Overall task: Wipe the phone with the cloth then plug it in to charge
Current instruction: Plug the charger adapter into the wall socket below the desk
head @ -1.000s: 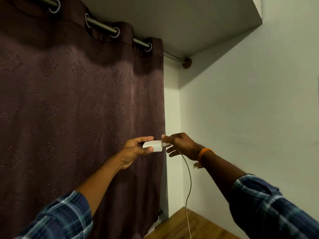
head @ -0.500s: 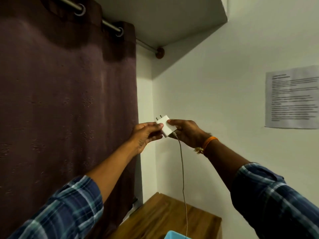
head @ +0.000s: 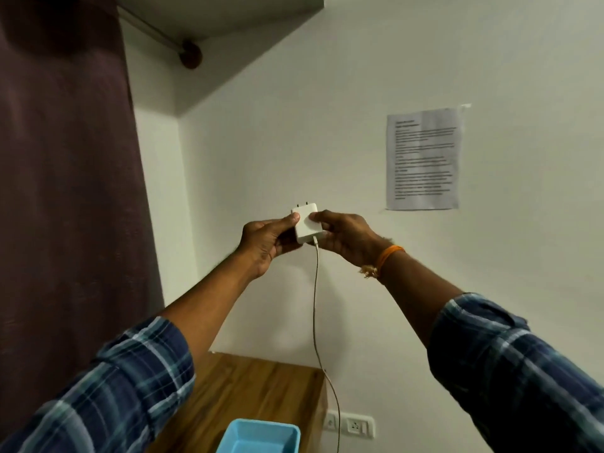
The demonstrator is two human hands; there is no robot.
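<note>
1. The white charger block (head: 306, 226) is held up in the air in front of the pale wall (head: 327, 125), between the person's two hands, with its two metal pins pointing up and away toward the wall.
2. The left hand (head: 266, 240) grips the block from the left: the thumb lies pressed on the upper left corner of the front face, and the other fingers curl in below and behind it.
3. The right hand (head: 346, 237) holds the block from the right, its thumb tip pressed on the front face just beside the left thumb; the rest of its fingers are tucked behind, so I cannot tell how they lie.
4. A white cable (head: 314, 305) leaves the bottom of the block and hangs straight down, passing the far right corner of the wooden table (head: 255, 387) and running on past the lower edge of view.
5. An orange band (head: 389, 256) circles the right wrist; both forearms come out of blue plaid sleeves (head: 523, 371).
6. A white socket plate (head: 349, 426) sits low on the wall, just beside the table's right side, with the cable crossing in front of it.
7. A light blue tray (head: 261, 434) rests on the table's near end.
8. A printed sheet of paper (head: 423, 158) is stuck to the wall, up and to the right of the hands.
9. A dark brown curtain (head: 65, 174) fills the left side.
10. The phone and the cloth are not in sight from here.
</note>
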